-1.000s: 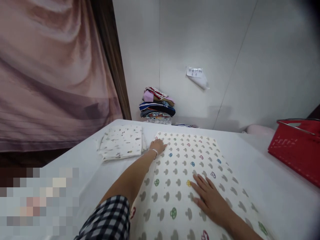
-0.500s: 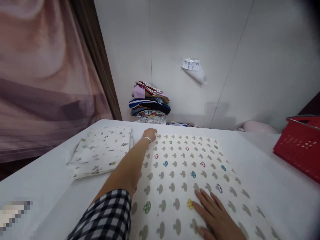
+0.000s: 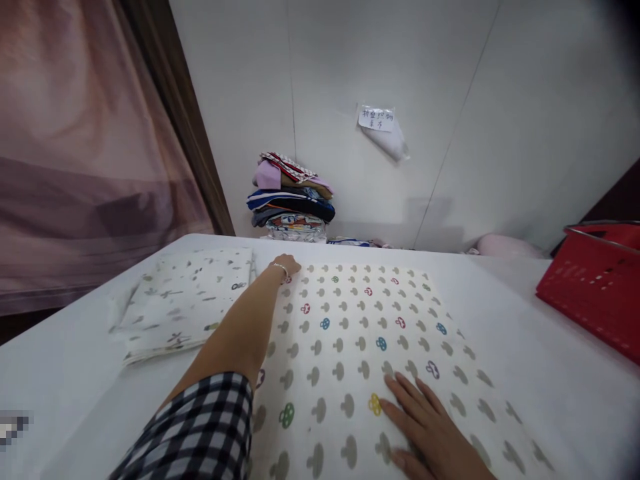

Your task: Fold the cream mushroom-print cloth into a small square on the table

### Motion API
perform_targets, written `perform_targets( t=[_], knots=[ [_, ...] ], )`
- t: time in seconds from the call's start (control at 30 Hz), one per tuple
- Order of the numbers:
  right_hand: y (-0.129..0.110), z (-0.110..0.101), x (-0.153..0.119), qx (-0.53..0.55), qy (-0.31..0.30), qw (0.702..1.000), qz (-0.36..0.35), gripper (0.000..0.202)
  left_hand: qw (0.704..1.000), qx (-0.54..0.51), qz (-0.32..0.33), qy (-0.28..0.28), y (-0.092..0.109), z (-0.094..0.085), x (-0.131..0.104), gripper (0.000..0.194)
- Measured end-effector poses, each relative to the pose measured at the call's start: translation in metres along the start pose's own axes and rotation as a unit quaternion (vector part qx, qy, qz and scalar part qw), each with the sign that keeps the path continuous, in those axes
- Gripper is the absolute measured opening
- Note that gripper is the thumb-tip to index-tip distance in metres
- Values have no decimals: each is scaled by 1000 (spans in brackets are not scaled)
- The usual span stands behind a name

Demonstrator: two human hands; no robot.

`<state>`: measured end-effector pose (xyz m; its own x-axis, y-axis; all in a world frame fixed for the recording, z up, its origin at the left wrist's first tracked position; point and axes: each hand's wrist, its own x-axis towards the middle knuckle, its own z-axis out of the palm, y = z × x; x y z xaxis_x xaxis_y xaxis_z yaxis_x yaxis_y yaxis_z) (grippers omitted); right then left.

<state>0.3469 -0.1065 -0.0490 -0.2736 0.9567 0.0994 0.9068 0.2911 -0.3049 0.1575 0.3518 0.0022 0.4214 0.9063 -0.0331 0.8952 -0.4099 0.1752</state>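
Observation:
A white cloth (image 3: 353,360) printed with grey mushrooms and a few coloured ones lies spread over the table. At its far left corner is my left hand (image 3: 287,263), fingers curled down on the edge; the fingertips are hidden. My right hand (image 3: 425,420) rests flat on the near right part of the cloth, fingers spread beside a yellow mushroom. Left of my left arm sits a folded white cloth (image 3: 187,293) with a small scattered print.
The white table (image 3: 500,320) reaches toward a pale wall. Folded clothes (image 3: 293,197) are stacked beyond its far edge. A red basket (image 3: 595,293) stands at the right. A pinkish curtain (image 3: 85,147) hangs at the left, and a bagged note (image 3: 383,127) is on the wall.
My left hand has shifted slightly left along the far edge, and more of the cloth's left side shows. The right hand stays in place on the cloth. The view has turned a little.

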Motion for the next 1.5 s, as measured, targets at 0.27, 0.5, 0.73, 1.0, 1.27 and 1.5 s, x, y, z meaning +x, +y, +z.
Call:
perform_targets(
  t=[0.27,0.5,0.73,1.0,1.27,1.5],
  knots=[
    [-3,-2,-1,-3,-3,1000,9,61,997,1,-71,19,-1,1,-12,35],
    [-1,1,-1,-28,28,999,-14,61,994,2,-86,61,14,5,-26,44],
    [-2,0,-1,-31,-4,999,3,61,999,32,29,18,19,23,-51,69],
    [-5,-6,0,-6,-19,1000,12,59,999,0,-18,-39,22,20,-51,79],
    [-5,-5,2,12,-16,999,25,57,999,33,19,-29,27,31,-72,87],
    [-10,-11,3,20,-24,999,25,57,999,6,1,-46,32,17,-73,81]
  ],
)
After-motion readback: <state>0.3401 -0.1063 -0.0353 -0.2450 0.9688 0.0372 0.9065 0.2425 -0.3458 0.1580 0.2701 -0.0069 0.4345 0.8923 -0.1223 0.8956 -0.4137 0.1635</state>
